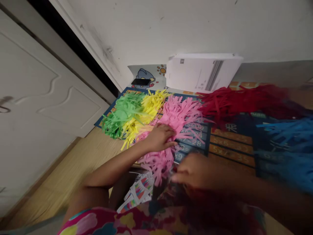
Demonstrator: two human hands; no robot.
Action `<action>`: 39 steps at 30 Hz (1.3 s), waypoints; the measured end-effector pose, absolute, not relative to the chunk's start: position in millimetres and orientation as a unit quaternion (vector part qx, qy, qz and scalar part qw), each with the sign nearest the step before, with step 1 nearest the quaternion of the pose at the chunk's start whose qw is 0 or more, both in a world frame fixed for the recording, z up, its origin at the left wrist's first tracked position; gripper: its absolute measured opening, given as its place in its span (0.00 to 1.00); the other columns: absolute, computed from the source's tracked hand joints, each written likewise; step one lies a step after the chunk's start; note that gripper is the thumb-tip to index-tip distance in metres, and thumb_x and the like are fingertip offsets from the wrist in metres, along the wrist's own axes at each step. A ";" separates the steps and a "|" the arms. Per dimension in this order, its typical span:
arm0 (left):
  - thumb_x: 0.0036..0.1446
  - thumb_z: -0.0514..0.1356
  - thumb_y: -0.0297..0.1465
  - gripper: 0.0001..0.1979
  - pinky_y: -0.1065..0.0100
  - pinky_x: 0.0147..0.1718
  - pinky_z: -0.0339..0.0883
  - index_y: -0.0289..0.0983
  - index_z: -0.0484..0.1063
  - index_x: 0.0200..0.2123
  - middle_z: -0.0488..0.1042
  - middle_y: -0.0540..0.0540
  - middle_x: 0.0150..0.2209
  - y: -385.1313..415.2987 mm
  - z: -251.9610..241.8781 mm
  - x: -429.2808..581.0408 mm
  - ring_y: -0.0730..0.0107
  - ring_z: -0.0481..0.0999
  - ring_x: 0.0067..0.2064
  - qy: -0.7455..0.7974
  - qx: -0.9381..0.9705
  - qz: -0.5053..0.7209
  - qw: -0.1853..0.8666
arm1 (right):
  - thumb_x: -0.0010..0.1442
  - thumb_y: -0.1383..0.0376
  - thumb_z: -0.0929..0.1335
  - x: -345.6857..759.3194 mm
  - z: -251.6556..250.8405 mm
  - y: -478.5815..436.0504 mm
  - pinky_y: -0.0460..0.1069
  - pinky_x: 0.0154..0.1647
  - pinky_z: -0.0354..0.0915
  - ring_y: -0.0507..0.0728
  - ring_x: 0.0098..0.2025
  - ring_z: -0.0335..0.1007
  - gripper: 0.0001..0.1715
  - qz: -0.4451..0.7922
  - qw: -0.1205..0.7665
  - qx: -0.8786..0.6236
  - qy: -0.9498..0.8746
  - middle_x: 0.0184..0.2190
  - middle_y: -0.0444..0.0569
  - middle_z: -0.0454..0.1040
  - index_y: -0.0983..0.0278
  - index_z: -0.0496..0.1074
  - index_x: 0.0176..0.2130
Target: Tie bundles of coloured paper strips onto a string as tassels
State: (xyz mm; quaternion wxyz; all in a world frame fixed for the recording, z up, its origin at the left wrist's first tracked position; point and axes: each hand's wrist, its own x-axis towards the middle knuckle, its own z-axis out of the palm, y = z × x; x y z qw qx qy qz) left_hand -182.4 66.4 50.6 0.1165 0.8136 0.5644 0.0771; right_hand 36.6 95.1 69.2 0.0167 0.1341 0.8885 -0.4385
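My left hand (161, 137) rests on top of a pink fringed paper bundle (179, 112), fingers laid over the strips and slightly bent. Part of the bundle spreads beneath the palm and hangs over the table's near edge. Blurred by motion, my right hand (193, 171) is just in front of that edge, thumb and fingers drawn together in a pinch. What lies between them cannot be made out. Close below, a clear plastic bag with printed pictures (140, 192) lies by my lap, partly hidden.
Left of the pink strips lie yellow fringe (153, 106) and green fringe (122, 116). Red fringe (234, 101) and blue fringe (293, 147) are to the right. A multiplication-table mat (231, 140) covers the table. White sheets (202, 71) lean on the wall near a phone (141, 82).
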 end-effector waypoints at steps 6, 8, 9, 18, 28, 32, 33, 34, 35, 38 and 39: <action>0.65 0.56 0.47 0.19 0.47 0.59 0.47 0.40 0.79 0.36 0.80 0.43 0.45 61.0 56.2 -176.5 0.56 0.73 0.51 0.586 0.804 0.097 0.030 | 0.62 0.68 0.63 1.8 46.5 179.5 0.52 0.44 0.56 0.61 0.44 0.69 0.14 -0.134 -0.058 0.130 0.981 0.41 0.57 0.78 0.67 0.78 0.38; 0.66 0.54 0.47 0.22 0.46 0.59 0.46 0.38 0.79 0.33 0.80 0.43 0.39 61.2 58.5 -176.2 0.57 0.74 0.47 0.577 0.814 0.065 0.005 | 0.62 0.67 0.64 -14.7 38.8 191.4 0.55 0.49 0.56 0.63 0.48 0.70 0.15 -0.093 -0.035 0.140 0.985 0.42 0.57 0.79 0.65 0.79 0.41; 0.66 0.53 0.47 0.23 0.46 0.58 0.47 0.37 0.78 0.33 0.80 0.43 0.36 60.4 59.3 -176.8 0.58 0.75 0.43 0.576 0.816 0.048 0.004 | 0.62 0.66 0.64 -21.5 36.4 196.3 0.55 0.51 0.56 0.64 0.48 0.71 0.15 -0.094 -0.031 0.180 0.979 0.43 0.58 0.79 0.65 0.79 0.43; 0.66 0.53 0.48 0.23 0.45 0.59 0.46 0.38 0.79 0.33 0.80 0.44 0.34 36.3 63.9 -193.1 0.58 0.74 0.45 0.611 0.790 0.049 0.017 | 0.65 0.65 0.59 -22.0 38.7 250.8 0.52 0.41 0.63 0.63 0.48 0.74 0.28 -0.131 -0.064 0.417 0.897 0.50 0.59 0.78 0.65 0.68 0.61; 0.66 0.53 0.31 0.14 0.62 0.46 0.65 0.38 0.80 0.42 0.81 0.42 0.43 94.4 82.9 -173.2 0.61 0.78 0.46 0.596 0.794 0.053 0.111 | 0.64 0.60 0.63 -9.9 40.7 212.0 0.57 0.47 0.55 0.66 0.49 0.69 0.20 -0.046 -0.260 0.336 0.904 0.46 0.57 0.77 0.65 0.76 0.50; 0.62 0.56 0.45 0.20 0.61 0.39 0.68 0.35 0.80 0.39 0.81 0.38 0.39 124.7 68.6 -151.4 0.53 0.80 0.42 0.705 0.703 0.000 0.094 | 0.64 0.62 0.63 -2.0 36.1 204.1 0.56 0.47 0.55 0.64 0.48 0.70 0.17 -0.069 -0.252 0.326 0.909 0.45 0.55 0.78 0.65 0.76 0.48; 0.60 0.57 0.49 0.23 0.60 0.39 0.69 0.35 0.80 0.39 0.81 0.36 0.38 128.2 65.9 -147.8 0.51 0.80 0.42 0.726 0.683 -0.006 0.081 | 0.64 0.62 0.64 2.1 35.4 204.2 0.55 0.46 0.55 0.63 0.48 0.70 0.17 -0.075 -0.250 0.327 0.908 0.44 0.55 0.78 0.65 0.76 0.47; 0.57 0.59 0.51 0.25 0.60 0.38 0.69 0.34 0.79 0.40 0.81 0.36 0.38 130.5 64.1 -145.4 0.49 0.80 0.42 0.738 0.670 -0.012 0.075 | 0.64 0.63 0.64 6.4 34.9 204.4 0.55 0.46 0.55 0.63 0.47 0.71 0.16 -0.081 -0.247 0.329 0.908 0.44 0.54 0.78 0.65 0.76 0.47; 0.55 0.60 0.52 0.26 0.60 0.38 0.69 0.35 0.79 0.41 0.81 0.36 0.39 131.9 63.2 -144.2 0.48 0.80 0.43 0.744 0.663 -0.021 0.079 | 0.63 0.63 0.65 10.4 34.5 204.6 0.55 0.45 0.55 0.63 0.47 0.71 0.15 -0.086 -0.242 0.330 0.908 0.44 0.54 0.78 0.65 0.76 0.46; 0.54 0.61 0.50 0.22 0.62 0.38 0.69 0.37 0.79 0.39 0.81 0.38 0.38 133.9 63.2 -146.6 0.51 0.80 0.42 0.754 0.645 -0.039 0.119 | 0.64 0.63 0.65 18.9 33.3 203.8 0.55 0.47 0.54 0.63 0.46 0.71 0.14 -0.094 -0.231 0.327 0.912 0.44 0.54 0.79 0.64 0.77 0.44; 0.54 0.61 0.50 0.22 0.62 0.38 0.69 0.38 0.79 0.38 0.81 0.39 0.37 134.1 63.3 -148.6 0.52 0.80 0.42 0.756 0.640 -0.036 0.131 | 0.64 0.63 0.65 20.5 32.5 203.1 0.55 0.47 0.54 0.63 0.47 0.71 0.14 -0.094 -0.230 0.323 0.913 0.44 0.54 0.79 0.64 0.77 0.44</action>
